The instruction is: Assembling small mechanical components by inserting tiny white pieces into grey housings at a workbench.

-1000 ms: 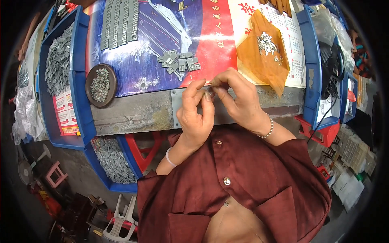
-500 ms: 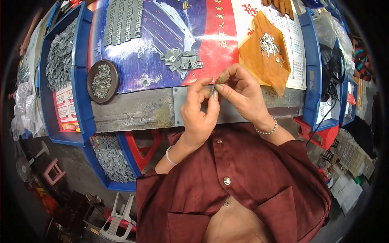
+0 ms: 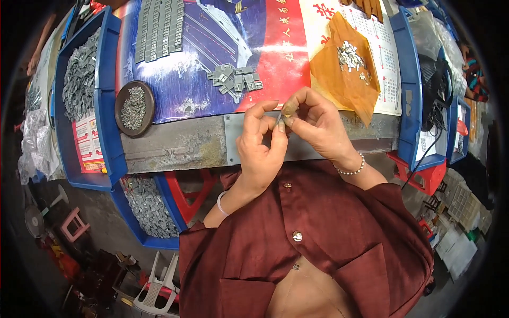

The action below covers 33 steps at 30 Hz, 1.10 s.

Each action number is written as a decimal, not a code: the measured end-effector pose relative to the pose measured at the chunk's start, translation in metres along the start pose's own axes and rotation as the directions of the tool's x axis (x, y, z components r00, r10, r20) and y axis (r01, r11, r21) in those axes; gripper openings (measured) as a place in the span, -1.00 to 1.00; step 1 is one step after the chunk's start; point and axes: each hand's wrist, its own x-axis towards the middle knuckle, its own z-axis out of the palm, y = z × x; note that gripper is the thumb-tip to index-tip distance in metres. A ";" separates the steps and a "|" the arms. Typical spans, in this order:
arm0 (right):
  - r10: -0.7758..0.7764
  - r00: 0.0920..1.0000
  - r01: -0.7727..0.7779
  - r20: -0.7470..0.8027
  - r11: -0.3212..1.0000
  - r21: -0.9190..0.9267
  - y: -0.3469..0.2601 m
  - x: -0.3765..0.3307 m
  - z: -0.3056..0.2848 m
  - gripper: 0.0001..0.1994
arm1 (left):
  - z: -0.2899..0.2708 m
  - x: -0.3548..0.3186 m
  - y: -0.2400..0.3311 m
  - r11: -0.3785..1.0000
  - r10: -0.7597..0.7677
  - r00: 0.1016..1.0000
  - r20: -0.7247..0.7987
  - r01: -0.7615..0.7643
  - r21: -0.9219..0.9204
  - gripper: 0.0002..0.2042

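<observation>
Just above the bench's near edge, my left hand (image 3: 261,146) pinches a small grey piece (image 3: 279,120) between thumb and forefinger. My right hand (image 3: 318,124) meets it there, thumb and fingers pressed together at the piece's upper end; a covering shows on a fingertip. The piece is mostly hidden by the fingers. Beyond my hands lies a loose pile of flat grey parts (image 3: 235,79). Farther off, more grey parts stand in neat rows (image 3: 160,29). A sheet of brown paper (image 3: 328,66) on the right carries small white-and-silver pieces (image 3: 350,56).
At the left a round dark dish (image 3: 120,114) holds tiny metal parts. A blue bin (image 3: 108,100) with grey parts stands beside it, and another blue bin (image 3: 139,222) sits lower. A blue tray (image 3: 411,79) with bags and black cord stands right. Red stools are under the bench.
My right fingers have shifted slightly around the grey piece. Both hands stay together in nearly the same place. The view has moved a little.
</observation>
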 end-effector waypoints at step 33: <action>0.085 0.996 -0.082 -0.034 0.994 0.065 0.007 0.003 0.003 -0.86 | -0.004 -0.003 0.012 0.969 -0.187 0.975 0.118 0.203 -0.142 -0.61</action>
